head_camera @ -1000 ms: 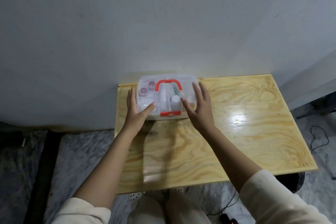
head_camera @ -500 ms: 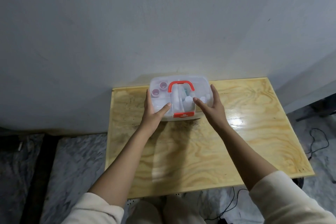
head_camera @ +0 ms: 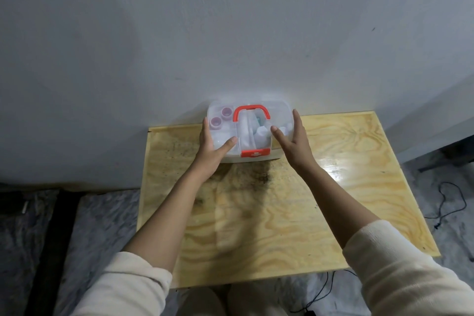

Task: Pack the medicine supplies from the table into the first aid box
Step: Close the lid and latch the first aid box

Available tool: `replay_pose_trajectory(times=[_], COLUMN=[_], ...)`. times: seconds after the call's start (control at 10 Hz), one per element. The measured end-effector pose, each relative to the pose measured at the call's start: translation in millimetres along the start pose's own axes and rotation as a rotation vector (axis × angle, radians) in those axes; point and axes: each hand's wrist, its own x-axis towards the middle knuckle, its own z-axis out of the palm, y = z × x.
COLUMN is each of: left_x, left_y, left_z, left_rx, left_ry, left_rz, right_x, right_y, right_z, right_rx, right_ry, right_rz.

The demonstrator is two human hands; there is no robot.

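Note:
The first aid box [head_camera: 278, 111] is clear plastic with a red handle [head_camera: 251, 111] and a red front latch [head_camera: 255, 153]. It stands lid-down at the far edge of the wooden table [head_camera: 346, 187], against the wall. Through the lid I see two pink-capped jars [head_camera: 221, 117] and white bottles [head_camera: 261, 133]. My left hand [head_camera: 211, 150] clasps the box's left side, thumb on the lid. My right hand [head_camera: 295, 141] clasps its right side, thumb on top.
A grey wall [head_camera: 230, 33] rises directly behind the box. Black cables [head_camera: 446, 202] lie on the marble floor to the right of the table. A dark strip [head_camera: 55, 226] runs along the floor on the left.
Both hands stay on the box's sides. The box now sits nearer the wall at the table's far edge, and the view has shifted.

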Motion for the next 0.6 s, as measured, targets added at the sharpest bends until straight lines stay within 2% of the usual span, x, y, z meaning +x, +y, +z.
replay_pose_trajectory(times=[0.3,0.5,0.6], left_x=[6,-5,-24], left_y=[-3,12,8], left_z=[-6,-17,-25], left_rx=[0.018,0.247,0.305], left_ry=[-0.032,-0.028,-0.042], left_rz=[-0.048,0.008,-0.020], right_x=[-1,-10,-34], right_y=[-7,-15,-18], right_z=[-3,-11,-17], right_rx=[-0.140,-0.267,-0.275], right_ry=[-0.038,-0.053,-0.005], right_rz=[0.018,0.037,0.037])
